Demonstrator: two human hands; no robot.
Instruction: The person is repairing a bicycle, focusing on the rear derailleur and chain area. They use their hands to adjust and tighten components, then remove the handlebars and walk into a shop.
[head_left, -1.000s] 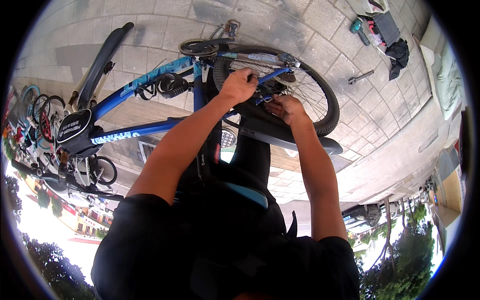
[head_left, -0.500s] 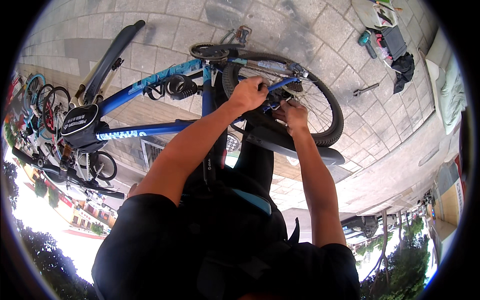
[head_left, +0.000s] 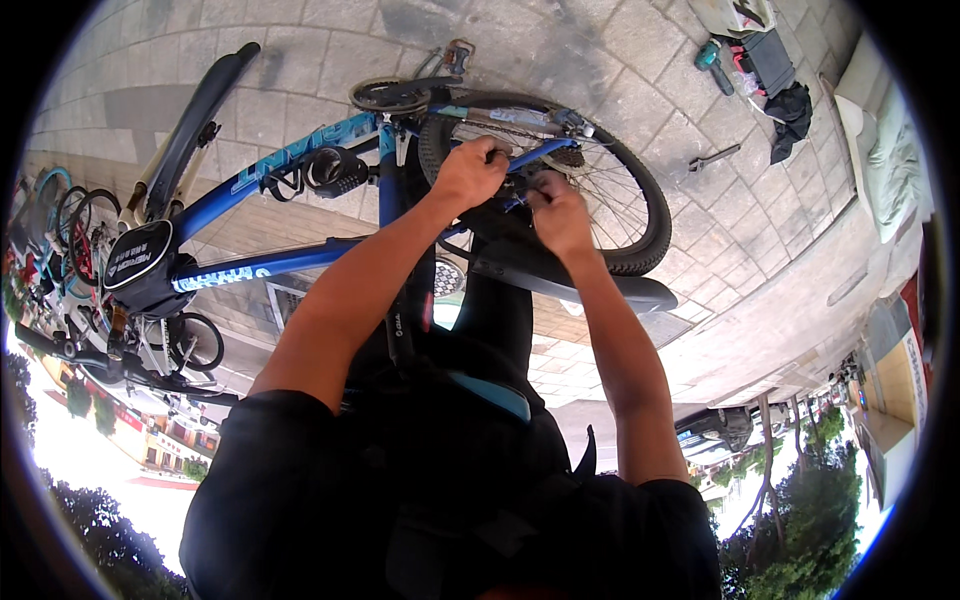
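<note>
A blue bicycle with a black saddle bag-like pouch lies across the view. Its rear wheel is under both hands. My left hand is closed over the tyre by the blue frame stay; what its curled fingers hold is hidden. To its right, my right hand is pinched close to the brake area inside the wheel, its fingertips slightly blurred. Whatever lies between those fingers is too small to tell. A black mudguard runs just below the right hand.
On the paving at the upper right are a green-and-black power drill, a wrench, a dark toolbox and a black cloth. Another black mudguard stands over the front fork. Several parked bicycles are at the left.
The bicycle and ground have shifted slightly left and up in view. My right hand has moved up a little and turned, its fingers now more curled. My left hand stays closed beside the stay.
</note>
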